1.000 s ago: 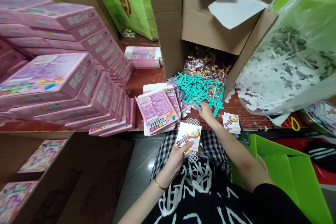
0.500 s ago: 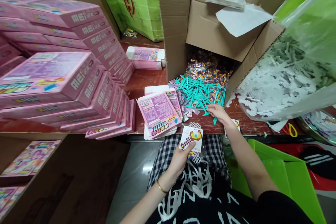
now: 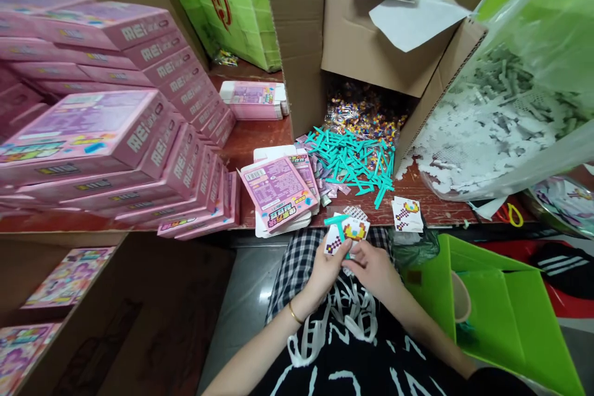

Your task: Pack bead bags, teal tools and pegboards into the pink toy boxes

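Observation:
My left hand (image 3: 325, 266) is closed on a small white card (image 3: 357, 230) printed with a pixel pattern, with a white grid piece behind it, held over my lap. My right hand (image 3: 374, 267) meets it and pinches a teal T-shaped plastic tool (image 3: 338, 223) against the card. On the red-brown table (image 3: 250, 136) just ahead lies a heap of the same teal tools (image 3: 357, 161). A small stack of pattern cards (image 3: 407, 213) sits at the table's front edge.
Stacks of pink boxes (image 3: 106, 130) fill the table's left side, with flat pink cartons (image 3: 278, 195) near the front. An open cardboard box (image 3: 371, 55) on its side spills colourful bead packets (image 3: 366, 114). A clear bag of white grid pieces (image 3: 501, 117) lies right; a green bin (image 3: 505, 303) stands lower right.
My right hand left the teal heap on the table and came back to my lap with one teal tool, joining the left hand at the card.

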Tool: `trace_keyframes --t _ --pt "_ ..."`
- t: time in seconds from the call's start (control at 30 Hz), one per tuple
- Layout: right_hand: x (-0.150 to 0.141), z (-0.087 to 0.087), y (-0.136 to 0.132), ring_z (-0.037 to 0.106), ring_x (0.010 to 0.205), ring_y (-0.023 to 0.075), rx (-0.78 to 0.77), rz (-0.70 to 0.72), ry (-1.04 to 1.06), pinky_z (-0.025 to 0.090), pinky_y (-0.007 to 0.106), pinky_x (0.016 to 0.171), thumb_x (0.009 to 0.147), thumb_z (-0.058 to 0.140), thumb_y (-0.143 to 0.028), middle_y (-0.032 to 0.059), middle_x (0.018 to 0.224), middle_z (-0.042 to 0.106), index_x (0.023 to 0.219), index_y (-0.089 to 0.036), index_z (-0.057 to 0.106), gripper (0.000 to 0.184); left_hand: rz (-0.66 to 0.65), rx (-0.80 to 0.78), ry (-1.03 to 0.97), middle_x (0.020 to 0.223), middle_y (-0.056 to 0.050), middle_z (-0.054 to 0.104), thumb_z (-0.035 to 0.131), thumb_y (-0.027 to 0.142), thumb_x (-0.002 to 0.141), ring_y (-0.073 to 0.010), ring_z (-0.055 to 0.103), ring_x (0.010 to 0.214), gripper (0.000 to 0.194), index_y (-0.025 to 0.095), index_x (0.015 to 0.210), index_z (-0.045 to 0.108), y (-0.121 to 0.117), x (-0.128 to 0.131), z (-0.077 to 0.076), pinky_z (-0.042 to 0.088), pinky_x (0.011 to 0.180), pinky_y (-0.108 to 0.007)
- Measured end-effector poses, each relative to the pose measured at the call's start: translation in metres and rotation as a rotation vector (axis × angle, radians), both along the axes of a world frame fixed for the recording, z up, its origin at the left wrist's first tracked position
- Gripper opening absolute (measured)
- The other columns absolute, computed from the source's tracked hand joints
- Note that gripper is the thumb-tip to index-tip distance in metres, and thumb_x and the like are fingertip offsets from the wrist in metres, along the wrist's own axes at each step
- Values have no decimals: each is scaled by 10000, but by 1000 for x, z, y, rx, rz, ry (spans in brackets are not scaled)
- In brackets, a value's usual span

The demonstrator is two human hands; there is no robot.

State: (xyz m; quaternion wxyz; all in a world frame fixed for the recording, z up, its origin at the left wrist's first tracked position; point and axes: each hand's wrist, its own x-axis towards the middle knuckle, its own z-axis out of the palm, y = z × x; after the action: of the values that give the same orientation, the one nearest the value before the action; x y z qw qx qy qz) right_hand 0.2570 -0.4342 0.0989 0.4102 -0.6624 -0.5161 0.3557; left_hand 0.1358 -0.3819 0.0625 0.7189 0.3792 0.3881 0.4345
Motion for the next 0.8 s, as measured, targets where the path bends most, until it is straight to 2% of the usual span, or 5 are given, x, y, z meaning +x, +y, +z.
trace_keyframes --t 0.13,0.2,0.3,0.53,0.8 --pt "36 44 3 646 949 265 221 -200 -216 536 389 804 687 794 -437 97 1032 677 1112 -216 610 513 -251 107 108 973 -63 717 743 373 763 -168 644 788 444 161 1134 623 -3 -14 25 493 725 -266" --pt "50 49 14 601 1100 291 163 -19 -27 521 389 871 607 852 -429 112 1203 632 1215 -212 571 704 -408 146 107 989 -63 708 744 378 759 -165 634 788 459 164 1145 616 -6 -21 36 489 721 -266" --pt "52 29 30 666 917 257 -104 316 288 531 347 784 680 807 -450 75 1001 706 1018 -172 661 462 -564 124 93 960 -57 690 751 413 740 -153 610 768 483 150 1115 599 -8 -30 40 485 721 -271" --pt "24 -39 30 679 686 205 -377 266 701 513 298 660 642 851 -421 45 790 731 898 -150 670 414 -497 93 489 882 -38 625 752 491 703 -154 582 702 573 149 1081 491 -19 -54 15 468 611 -275" --pt "29 -26 126 714 740 239 -258 87 907 562 319 663 528 890 -358 54 862 754 1025 -187 683 565 522 441 718 1093 -133 652 695 458 755 -255 611 1022 479 141 1098 588 83 -135 64 469 898 -391"
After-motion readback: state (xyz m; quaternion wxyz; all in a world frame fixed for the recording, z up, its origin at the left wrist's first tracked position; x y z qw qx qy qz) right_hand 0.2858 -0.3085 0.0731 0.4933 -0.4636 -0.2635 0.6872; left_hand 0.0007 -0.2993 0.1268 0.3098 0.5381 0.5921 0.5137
